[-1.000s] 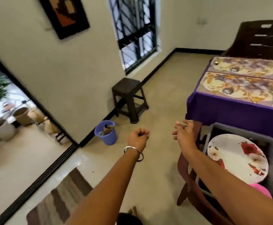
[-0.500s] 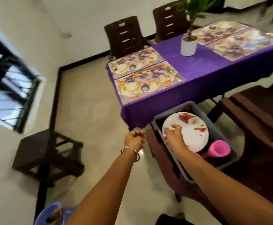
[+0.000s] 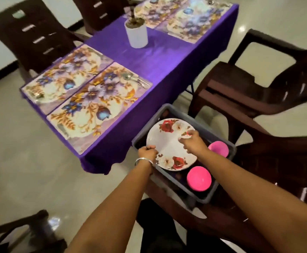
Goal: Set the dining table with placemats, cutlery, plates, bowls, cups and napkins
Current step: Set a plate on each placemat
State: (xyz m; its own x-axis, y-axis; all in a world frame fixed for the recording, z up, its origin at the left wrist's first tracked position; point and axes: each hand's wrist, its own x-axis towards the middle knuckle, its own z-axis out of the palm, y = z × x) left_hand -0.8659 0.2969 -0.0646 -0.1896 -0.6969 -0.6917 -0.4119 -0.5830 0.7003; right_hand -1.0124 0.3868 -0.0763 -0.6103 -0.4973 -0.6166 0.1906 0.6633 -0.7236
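Observation:
A white plate [image 3: 167,143] with red roses lies on top in a grey bin [image 3: 220,189] that stands on a dark chair below the table's near edge. My left hand [image 3: 147,153] grips the plate's left rim with curled fingers. My right hand [image 3: 193,141] pinches its right rim. Two pink cups [image 3: 199,178] [image 3: 218,148] sit in the bin beside the plate. On the purple table [image 3: 158,57] lie floral placemats, the near one [image 3: 98,105] with a fork and spoon [image 3: 134,79] at its right end, the one behind it [image 3: 63,77] with cutlery [image 3: 35,94] at its left end.
A white plant pot [image 3: 138,35] stands mid-table, with two more placemats [image 3: 194,21] beyond it. Dark chairs flank the table: one on the right [image 3: 258,84], two at the far side [image 3: 34,39]. A dark stool [image 3: 21,232] is at the bottom left.
The view has swung right and down from the wall onto the table and bin. Both hands have come down to the plate and now hold its rims.

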